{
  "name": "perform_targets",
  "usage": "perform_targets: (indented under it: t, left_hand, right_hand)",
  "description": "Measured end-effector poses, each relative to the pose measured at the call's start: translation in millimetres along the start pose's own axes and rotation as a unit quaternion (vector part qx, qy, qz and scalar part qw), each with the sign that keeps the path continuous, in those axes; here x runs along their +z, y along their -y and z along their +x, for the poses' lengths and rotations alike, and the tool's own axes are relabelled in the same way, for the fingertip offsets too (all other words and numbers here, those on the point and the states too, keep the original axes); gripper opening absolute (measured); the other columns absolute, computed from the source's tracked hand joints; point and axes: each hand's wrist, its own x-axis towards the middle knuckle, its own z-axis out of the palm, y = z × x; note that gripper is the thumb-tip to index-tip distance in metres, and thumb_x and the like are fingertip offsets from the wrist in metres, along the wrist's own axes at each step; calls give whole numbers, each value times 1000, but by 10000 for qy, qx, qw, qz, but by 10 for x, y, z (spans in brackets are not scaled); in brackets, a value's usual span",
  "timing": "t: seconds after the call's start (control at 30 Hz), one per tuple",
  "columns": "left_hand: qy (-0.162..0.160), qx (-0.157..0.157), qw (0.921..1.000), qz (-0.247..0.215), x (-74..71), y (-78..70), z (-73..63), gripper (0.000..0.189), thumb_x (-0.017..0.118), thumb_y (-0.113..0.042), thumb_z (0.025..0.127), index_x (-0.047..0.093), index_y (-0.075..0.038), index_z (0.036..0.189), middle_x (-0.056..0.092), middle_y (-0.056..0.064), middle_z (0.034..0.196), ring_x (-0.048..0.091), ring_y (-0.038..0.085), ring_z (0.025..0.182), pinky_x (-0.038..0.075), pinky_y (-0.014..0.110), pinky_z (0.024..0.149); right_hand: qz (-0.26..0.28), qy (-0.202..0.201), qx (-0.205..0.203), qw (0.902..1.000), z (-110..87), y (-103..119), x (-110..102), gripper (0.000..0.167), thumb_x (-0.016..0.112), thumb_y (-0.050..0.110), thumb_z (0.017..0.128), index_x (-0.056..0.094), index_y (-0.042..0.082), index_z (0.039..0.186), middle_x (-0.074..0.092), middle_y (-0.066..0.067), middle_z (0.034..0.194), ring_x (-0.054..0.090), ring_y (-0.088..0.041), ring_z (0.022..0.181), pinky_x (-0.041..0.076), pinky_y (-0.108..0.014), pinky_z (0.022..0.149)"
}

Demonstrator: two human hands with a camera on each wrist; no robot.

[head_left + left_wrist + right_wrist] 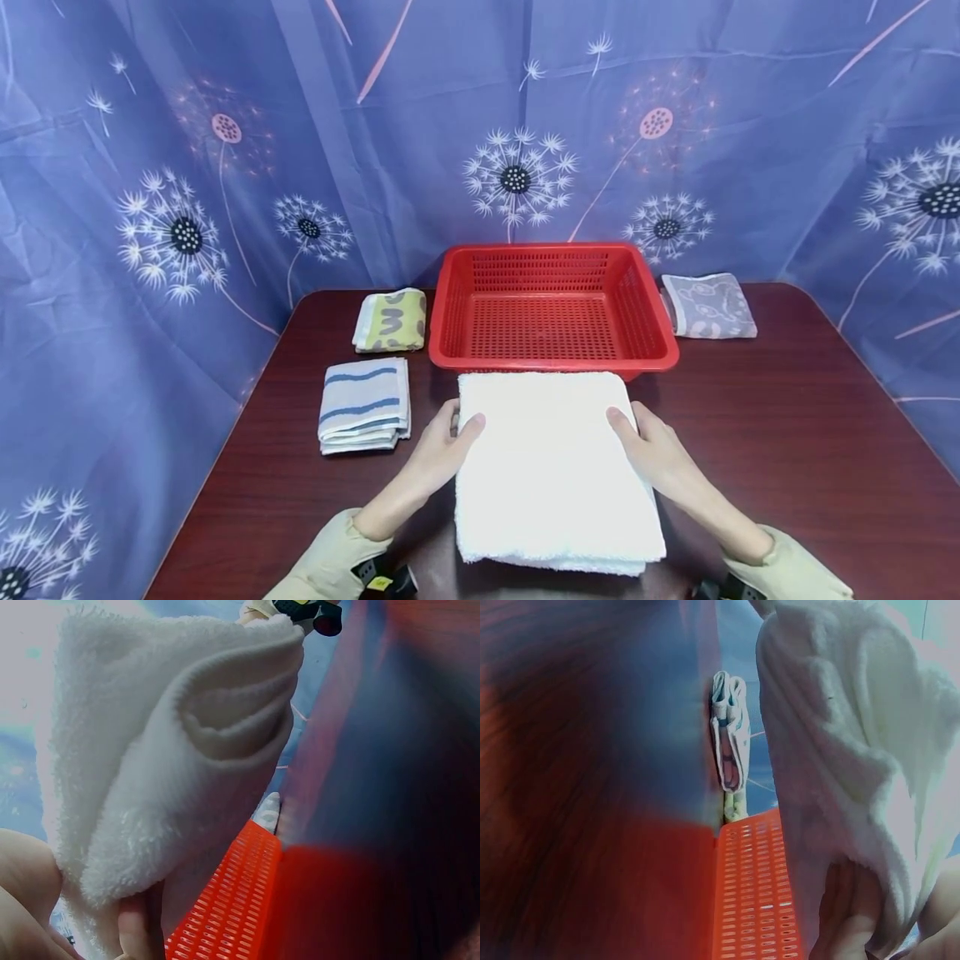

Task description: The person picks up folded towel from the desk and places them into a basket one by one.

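A thick folded white towel (551, 475) is held up off the table in front of the red basket. My left hand (441, 446) grips its left edge, thumb on top and fingers underneath. On the opposite edge my right hand (660, 457) holds it the same way. Fluffy folded layers of the white towel (127, 772) show in the left wrist view, with fingers tucked under them. Seen from the right wrist, the towel (855, 765) sags in soft folds above the curled fingers. Beyond it stands the red plastic basket (555, 365), with nothing in it.
Left of the basket lie a folded green patterned towel (392, 321) and, nearer, a folded white towel with blue stripes (363, 406). A folded grey towel (711, 307) lies at its right side. A blue dandelion-print curtain (420, 167) hangs behind the dark wooden table (787, 442).
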Motion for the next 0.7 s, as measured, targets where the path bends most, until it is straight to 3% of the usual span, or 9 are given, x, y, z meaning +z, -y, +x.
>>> perform_targets:
  t: [0.7]
  left_hand:
    - [-37, 22, 9993, -380, -63, -137, 13, 51, 51, -28, 99, 38, 3, 137, 64, 19, 115, 66, 22, 96, 53, 29, 78]
  right_hand:
    - [251, 20, -160, 9996, 8, 81, -79, 46, 44, 43, 101, 48, 0, 116, 59, -10, 86, 56, -17, 73, 48, -30, 63]
